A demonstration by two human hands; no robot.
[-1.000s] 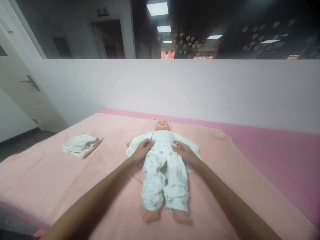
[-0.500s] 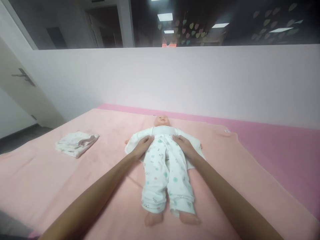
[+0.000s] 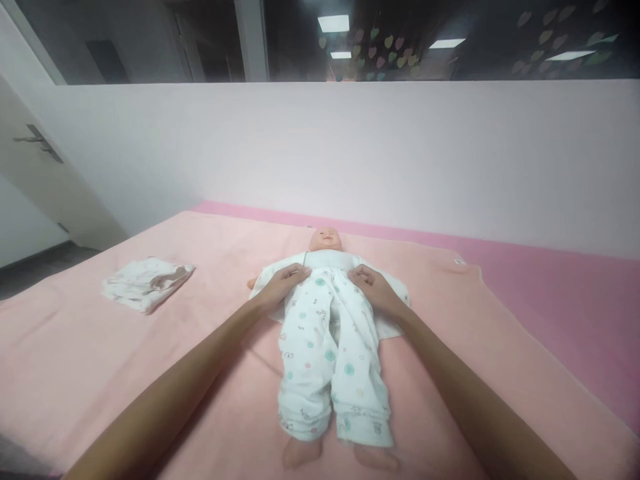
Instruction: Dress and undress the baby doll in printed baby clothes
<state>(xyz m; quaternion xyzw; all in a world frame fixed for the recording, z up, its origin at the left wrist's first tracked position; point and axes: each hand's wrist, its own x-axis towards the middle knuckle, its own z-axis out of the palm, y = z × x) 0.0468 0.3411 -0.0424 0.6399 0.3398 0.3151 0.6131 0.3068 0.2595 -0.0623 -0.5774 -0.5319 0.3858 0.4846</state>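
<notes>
A baby doll lies on its back on a pink blanket, its feet toward me. It has on white printed pants with a wide plain waistband and, beneath them, a white top whose sleeves spread to both sides. My left hand is closed on the pants' waist at the left edge. At the right edge of the waist, my right hand pinches the same pants with curled fingers. Both bare feet of the doll stick out of the pant legs.
Folded white cloth rests on the blanket to the left. A pink mat shows past the blanket's right edge. Behind stands a white wall with a window above it; a door is at far left.
Both hands stay at the waist of the pants, slightly farther apart, with the fingers more curled. The pant legs reach a little nearer to me as the camera view tilts down.
</notes>
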